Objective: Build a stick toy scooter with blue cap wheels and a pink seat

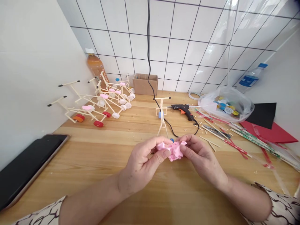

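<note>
A crumpled lump of soft pink material, like modelling clay or foam (174,151), is pinched between both hands above the front of the table. My left hand (146,159) grips its left end between thumb and fingers. On the right end, my right hand (199,154) presses with thumb and fingertips. Just beyond the hands stands a small stick-built tricycle frame (162,114) with black-tipped handlebars and a blue wheel. Another blue cap (172,140) shows partly behind the pink lump. A black hot glue gun (184,110) lies right of the frame.
Several finished-looking stick tricycles (103,97) with pink seats stand at the left, near a tea bottle (96,67). A cardboard box (145,84) sits by the wall. At right are a bag of bottle caps (226,104), scissors (217,131) and wooden sticks (236,147). A phone (30,165) lies front left.
</note>
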A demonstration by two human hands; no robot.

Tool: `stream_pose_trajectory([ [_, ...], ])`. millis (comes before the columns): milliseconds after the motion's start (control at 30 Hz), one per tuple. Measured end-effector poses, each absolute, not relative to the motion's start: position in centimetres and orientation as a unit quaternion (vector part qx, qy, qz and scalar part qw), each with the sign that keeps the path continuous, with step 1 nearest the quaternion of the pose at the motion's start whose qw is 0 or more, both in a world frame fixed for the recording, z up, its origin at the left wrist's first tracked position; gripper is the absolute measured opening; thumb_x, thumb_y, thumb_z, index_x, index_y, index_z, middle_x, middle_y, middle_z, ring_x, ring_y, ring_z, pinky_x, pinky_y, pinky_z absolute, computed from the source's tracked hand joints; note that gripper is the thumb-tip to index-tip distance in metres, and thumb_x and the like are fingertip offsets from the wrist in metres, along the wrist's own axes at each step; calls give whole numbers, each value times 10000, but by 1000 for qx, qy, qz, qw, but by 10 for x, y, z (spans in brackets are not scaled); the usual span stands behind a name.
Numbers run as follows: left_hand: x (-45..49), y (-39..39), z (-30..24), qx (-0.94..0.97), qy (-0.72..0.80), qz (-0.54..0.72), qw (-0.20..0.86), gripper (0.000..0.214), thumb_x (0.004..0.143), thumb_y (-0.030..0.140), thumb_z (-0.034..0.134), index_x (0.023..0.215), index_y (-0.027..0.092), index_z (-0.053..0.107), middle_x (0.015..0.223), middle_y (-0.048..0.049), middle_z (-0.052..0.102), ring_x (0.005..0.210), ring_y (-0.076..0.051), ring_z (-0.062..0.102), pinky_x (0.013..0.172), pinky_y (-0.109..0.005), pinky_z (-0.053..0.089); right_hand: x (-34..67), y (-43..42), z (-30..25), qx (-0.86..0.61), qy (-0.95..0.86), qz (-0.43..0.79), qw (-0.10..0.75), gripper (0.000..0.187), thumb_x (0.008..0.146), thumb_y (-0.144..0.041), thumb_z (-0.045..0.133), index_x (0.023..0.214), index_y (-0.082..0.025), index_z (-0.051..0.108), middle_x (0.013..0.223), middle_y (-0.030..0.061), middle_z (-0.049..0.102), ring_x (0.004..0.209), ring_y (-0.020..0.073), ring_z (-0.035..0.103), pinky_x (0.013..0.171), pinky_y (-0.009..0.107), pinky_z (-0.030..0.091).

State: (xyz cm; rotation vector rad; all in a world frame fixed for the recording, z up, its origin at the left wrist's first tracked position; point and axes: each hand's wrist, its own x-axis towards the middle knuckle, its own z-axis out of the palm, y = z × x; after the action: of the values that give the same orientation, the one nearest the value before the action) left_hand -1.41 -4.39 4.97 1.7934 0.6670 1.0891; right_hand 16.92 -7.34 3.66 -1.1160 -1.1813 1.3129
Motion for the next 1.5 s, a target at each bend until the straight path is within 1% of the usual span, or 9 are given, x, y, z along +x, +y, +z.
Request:
stream_pose_trajectory([
  [100,-15,-43,49,717,280,418,483,184,881,216,488,1033,185,588,667,25,539,591,-72,490,576,-189,423,173,-71,43,-474,-487,537,500,186,814,-365,606,871,-201,538,756,5,584,658,112,548,605,241,479],
  [200,-15,-43,46,719,276,367,522,182,902,292,451,885,168,583,596,40,449,542,-68,430,518,-192,366,182,-65,49,-485,-505,485,523,153,813,-348,609,846,-211,549,758,3,605,650,115,563,585,240,480],
  [433,-15,-44,46,705,303,262,585,360,934,430,308,705,172,410,640,28,395,579,-84,371,553,-221,329,241,-23,63,-590,-516,189,591,136,763,-299,641,804,-190,572,700,-9,558,537,80,463,500,218,380],
  [600,-15,-44,52,701,314,240,593,400,928,470,265,681,179,383,631,25,368,584,-100,352,553,-229,320,318,19,79,-728,-426,-9,538,174,772,-256,583,894,-133,577,705,17,520,529,96,447,520,261,378],
  [733,-12,-44,52,716,332,241,565,355,929,415,305,691,175,413,624,32,377,583,-96,352,546,-217,305,368,36,86,-786,-372,-97,484,174,747,-158,568,909,-101,600,783,75,547,651,134,454,686,321,383],
  [833,-10,-45,50,723,336,251,548,309,914,370,347,707,169,456,607,37,391,556,-88,353,520,-208,297,381,35,80,-817,-355,-116,440,246,719,-158,601,946,-62,604,804,115,572,697,160,465,746,347,366],
  [1033,-6,-46,49,709,341,259,560,216,866,303,428,786,158,566,621,25,463,569,-92,404,521,-200,325,377,28,57,-830,-396,-87,383,192,738,-189,586,901,-93,617,810,104,606,680,143,512,668,275,400],
  [1300,-13,-42,51,721,352,258,539,405,907,453,327,700,171,532,568,38,352,528,-93,344,480,-198,289,403,40,71,-852,-443,-103,261,137,706,-114,585,836,-123,627,851,123,586,789,189,499,723,339,339],
  [1500,-12,-39,49,741,343,231,529,329,911,390,336,874,187,592,651,17,483,610,-109,458,556,-197,370,414,58,60,-854,-472,-88,202,117,630,-148,681,711,-151,598,934,159,573,922,254,495,700,386,289],
])
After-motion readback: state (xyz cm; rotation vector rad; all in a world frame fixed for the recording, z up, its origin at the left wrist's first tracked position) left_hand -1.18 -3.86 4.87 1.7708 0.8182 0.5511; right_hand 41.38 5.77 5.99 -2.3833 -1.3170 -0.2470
